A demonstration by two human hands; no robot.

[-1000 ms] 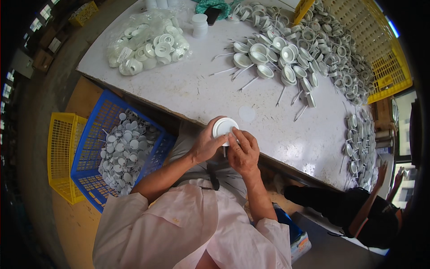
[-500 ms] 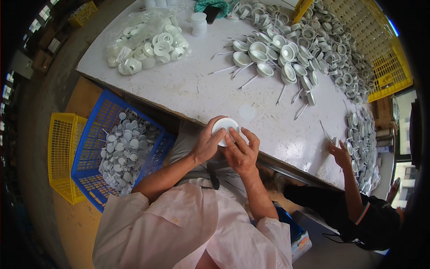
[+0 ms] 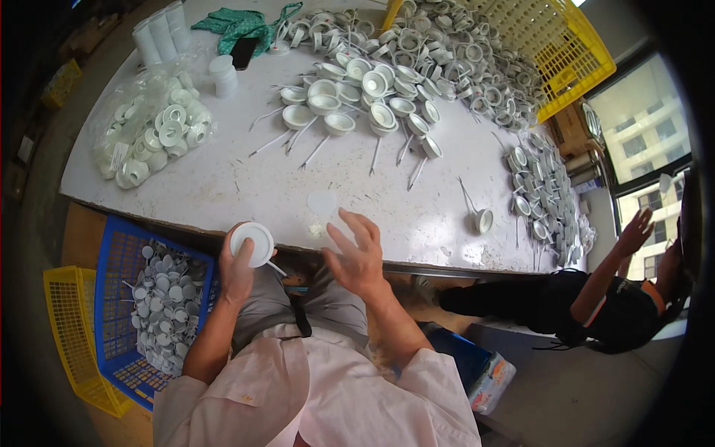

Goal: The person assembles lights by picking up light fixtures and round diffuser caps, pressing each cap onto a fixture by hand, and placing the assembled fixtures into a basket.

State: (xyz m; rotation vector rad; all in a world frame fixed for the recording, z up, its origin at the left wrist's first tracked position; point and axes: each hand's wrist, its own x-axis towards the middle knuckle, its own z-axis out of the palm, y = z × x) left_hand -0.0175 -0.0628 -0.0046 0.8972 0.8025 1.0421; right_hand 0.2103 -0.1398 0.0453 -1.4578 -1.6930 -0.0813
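Head camera: left fingers (image 3: 243,258) hold a white disc (image 3: 259,240); bag label (image 3: 118,156) illegible.

We have a bag (image 3: 153,138) left of the cups (image 3: 323,103) on our desk (image 3: 424,223), a crate (image 3: 573,67) right-behind, discs (image 3: 164,309) in a basket (image 3: 115,283) at our left.

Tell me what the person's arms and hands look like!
The left sleeve and right sleeve are short, loose and pale pink. The left hand and right hand are bare, and no gloves or watch can be seen.
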